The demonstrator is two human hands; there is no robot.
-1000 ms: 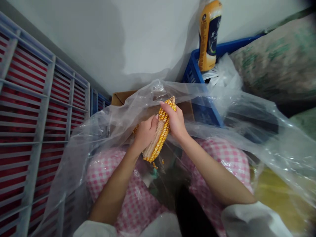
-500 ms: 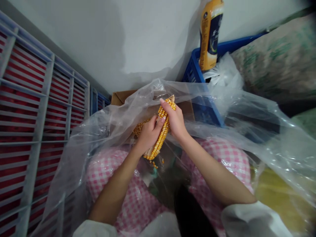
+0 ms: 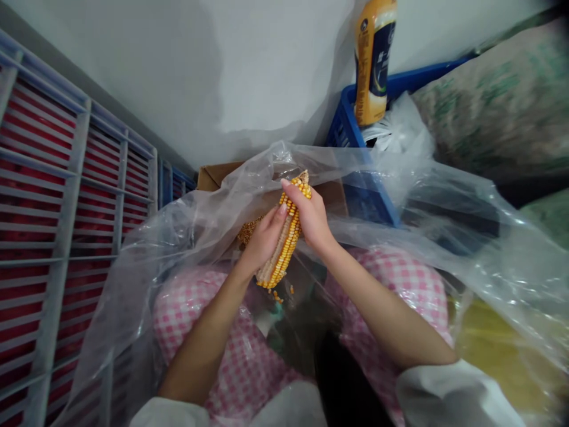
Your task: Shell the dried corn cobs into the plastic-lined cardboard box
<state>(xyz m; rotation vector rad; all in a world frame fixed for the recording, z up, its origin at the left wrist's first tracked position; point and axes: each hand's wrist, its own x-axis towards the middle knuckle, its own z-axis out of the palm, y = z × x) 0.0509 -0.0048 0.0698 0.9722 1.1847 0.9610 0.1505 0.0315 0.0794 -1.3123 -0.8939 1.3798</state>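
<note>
Both of my hands hold one ear of corn, tilted with its upper tip pointing away and to the right. My right hand wraps round the upper part, its thumb lying across the kernels. Lower on the left side, my left hand grips the ear with its thumb pressed against it. A bare strip of cob shows beside the yellow rows. Several loose kernels lie on the clear plastic sheet below. Behind my left hand, a heap of corn kernels is partly hidden.
A pale slatted crate with red inside stands on the left. A cardboard box is partly under the plastic. At the right, a blue basket holds a yellow bottle-shaped pack and a white bag, beside a large sack.
More bare cob shows along the ear, beside my left thumb. My left thumb has moved slightly up the ear. The whole view has shifted a little.
</note>
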